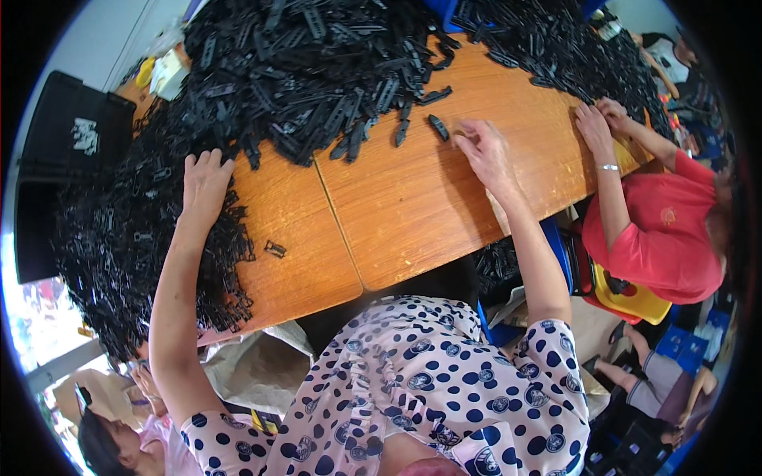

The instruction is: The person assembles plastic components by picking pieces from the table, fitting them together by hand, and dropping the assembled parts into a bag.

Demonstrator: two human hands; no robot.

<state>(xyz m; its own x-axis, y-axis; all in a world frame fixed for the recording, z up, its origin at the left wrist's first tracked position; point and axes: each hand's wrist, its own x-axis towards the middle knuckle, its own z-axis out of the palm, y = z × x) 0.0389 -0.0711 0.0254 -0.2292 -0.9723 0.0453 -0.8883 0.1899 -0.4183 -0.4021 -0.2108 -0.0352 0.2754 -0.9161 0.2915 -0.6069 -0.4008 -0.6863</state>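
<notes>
The left hand (206,181) lies flat, fingers spread, on the heap of black plastic clips (143,230); the right hand (482,149) rests half-curled on the wooden table (413,206), near a single clip (438,127), its grasp hidden; a co-worker's hands (599,127) sit partly cut off beyond

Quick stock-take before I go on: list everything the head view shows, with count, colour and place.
Small black plastic clip parts: too many to count, black, heaped across the far and left side of the table.
Single loose black clip: one, black, just left of the right hand.
Stray black clip: one, black, near the table's front edge.
Orange wooden table: one, two boards joined by a seam.
Black plastic crate: one, far left.
Co-worker in a red top: one, right side, both hands on the table.
Left hand: flat on the pile's edge.
Right hand: fingers curled on the table; grip contents unclear.
</notes>
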